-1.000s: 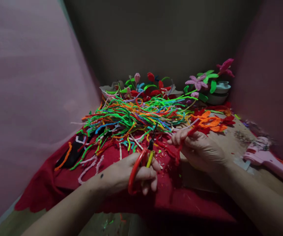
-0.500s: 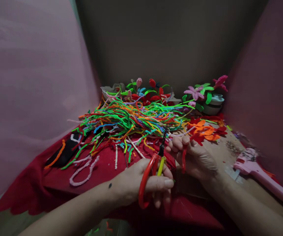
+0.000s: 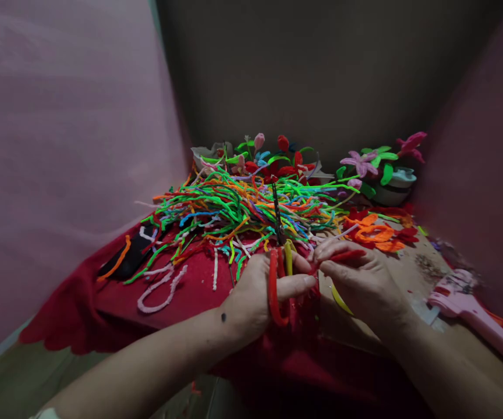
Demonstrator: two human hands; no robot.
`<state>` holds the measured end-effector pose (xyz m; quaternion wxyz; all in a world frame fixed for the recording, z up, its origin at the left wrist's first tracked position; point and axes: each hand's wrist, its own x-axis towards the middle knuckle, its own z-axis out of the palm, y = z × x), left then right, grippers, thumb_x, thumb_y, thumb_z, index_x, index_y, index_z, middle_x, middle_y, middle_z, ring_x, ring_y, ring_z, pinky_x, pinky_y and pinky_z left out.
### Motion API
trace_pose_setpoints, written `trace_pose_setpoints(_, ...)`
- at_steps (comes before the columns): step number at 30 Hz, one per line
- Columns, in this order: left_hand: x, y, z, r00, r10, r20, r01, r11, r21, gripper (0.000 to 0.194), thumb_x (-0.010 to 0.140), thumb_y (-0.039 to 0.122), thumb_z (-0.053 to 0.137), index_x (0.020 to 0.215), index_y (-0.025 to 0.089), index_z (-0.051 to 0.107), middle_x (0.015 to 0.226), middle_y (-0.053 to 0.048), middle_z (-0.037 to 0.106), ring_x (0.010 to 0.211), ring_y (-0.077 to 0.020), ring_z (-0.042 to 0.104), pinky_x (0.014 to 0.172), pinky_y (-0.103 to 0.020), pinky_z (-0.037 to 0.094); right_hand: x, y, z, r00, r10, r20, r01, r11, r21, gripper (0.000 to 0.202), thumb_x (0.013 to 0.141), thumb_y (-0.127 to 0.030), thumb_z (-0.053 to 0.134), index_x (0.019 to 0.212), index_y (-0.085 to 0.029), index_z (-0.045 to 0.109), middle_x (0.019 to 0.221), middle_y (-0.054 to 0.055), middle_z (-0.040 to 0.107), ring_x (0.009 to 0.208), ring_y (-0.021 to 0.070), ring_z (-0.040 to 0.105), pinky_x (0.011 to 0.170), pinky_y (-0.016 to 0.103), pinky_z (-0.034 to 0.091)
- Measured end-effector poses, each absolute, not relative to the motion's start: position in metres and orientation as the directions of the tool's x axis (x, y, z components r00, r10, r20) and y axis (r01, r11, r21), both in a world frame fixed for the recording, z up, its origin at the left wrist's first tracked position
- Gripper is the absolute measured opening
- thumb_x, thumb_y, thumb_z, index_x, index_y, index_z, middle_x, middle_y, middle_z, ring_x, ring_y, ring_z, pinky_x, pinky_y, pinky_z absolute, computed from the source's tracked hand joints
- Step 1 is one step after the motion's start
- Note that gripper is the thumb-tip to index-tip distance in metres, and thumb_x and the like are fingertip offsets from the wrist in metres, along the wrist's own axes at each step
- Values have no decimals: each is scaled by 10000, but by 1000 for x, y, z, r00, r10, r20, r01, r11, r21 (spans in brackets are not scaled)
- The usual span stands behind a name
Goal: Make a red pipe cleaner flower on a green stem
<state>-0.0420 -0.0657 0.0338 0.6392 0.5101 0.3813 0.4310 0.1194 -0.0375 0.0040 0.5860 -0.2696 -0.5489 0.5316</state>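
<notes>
My left hand [image 3: 255, 291] has the red-handled scissors [image 3: 279, 285] hooked on it, their dark blades pointing away over the pile. Its thumb and fingertips reach toward the fingertips of my right hand [image 3: 365, 279]. Pinched in my right hand is a red fuzzy piece [image 3: 345, 256]. A curved yellow strip [image 3: 341, 299] shows below the right fingers; what it belongs to is unclear. Beyond both hands lies a big heap of multicoloured pipe cleaners [image 3: 234, 206].
Orange and red fuzzy loops [image 3: 376, 234] lie at the right, near a pink glue gun [image 3: 474, 305]. Fuzzy flowers [image 3: 360, 163] stand at the back by a pale container [image 3: 395, 185]. A black object [image 3: 131, 256] lies left on the red cloth [image 3: 116, 302].
My hands have come together at the fingertips. The scissors have turned more upright, and the red piece no longer hangs down but lies across my right fingers. The view has shifted slightly.
</notes>
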Motion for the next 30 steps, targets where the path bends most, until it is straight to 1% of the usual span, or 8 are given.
trace_pose_setpoints(3,-43,-65,35,276,961,17,-70,2,998,116,726,203,641,755,111,577,665,16,532,596,-69,460,600,-209,383,121,-40,4,-135,956,261,-255,221,-941,92,664,-222,754,719,-239,683,730,-8,615,716,138,547,681,267,422)
trace_pose_setpoints(7,-43,-63,34,235,963,132,59,-149,987,103,747,206,618,747,118,565,687,18,535,611,-74,467,610,-211,396,120,-41,3,-160,971,177,-248,134,-960,101,661,-232,755,714,-215,670,698,-13,606,664,119,537,641,245,413)
trace_pose_setpoints(10,-43,-63,32,227,958,177,139,-212,967,91,752,199,610,747,120,566,701,14,540,624,-79,480,617,-213,405,119,-42,3,-125,974,189,-230,156,-960,100,655,-233,757,684,-204,666,703,-11,603,681,124,545,670,253,419)
trace_pose_setpoints(13,-43,-63,30,243,952,184,140,-222,965,106,752,215,614,733,125,564,667,26,521,607,-76,472,606,-208,406,118,-45,4,-71,970,231,-165,217,-962,88,658,-222,753,673,-207,668,735,-4,616,723,135,563,694,258,428)
trace_pose_setpoints(15,-42,-64,29,253,951,177,102,-208,973,115,751,227,619,726,130,562,657,30,516,605,-75,473,607,-207,409,117,-47,5,-64,966,252,-163,239,-957,75,670,-211,742,678,-215,668,741,-4,623,732,135,569,691,254,436)
trace_pose_setpoints(18,-38,-66,28,267,957,117,25,-128,991,131,738,239,637,715,137,558,664,28,526,627,-82,491,631,-216,418,114,-50,7,-73,968,240,-278,212,-937,81,668,-179,732,671,-225,666,732,-16,627,724,121,570,694,241,446)
trace_pose_setpoints(23,-33,-66,27,247,969,19,-77,0,997,165,684,208,685,670,139,536,632,40,517,600,-68,477,613,-204,409,110,-47,12,-183,976,120,-493,14,-870,104,610,-142,738,604,-202,654,681,-10,643,684,116,579,697,245,461)
trace_pose_setpoints(30,-34,-63,26,201,979,-40,-124,66,990,170,653,188,706,701,138,551,589,53,532,544,-56,483,551,-181,401,114,-44,11,-271,962,9,-475,-126,-871,72,596,-144,746,614,-167,680,672,10,657,647,107,577,624,208,451)
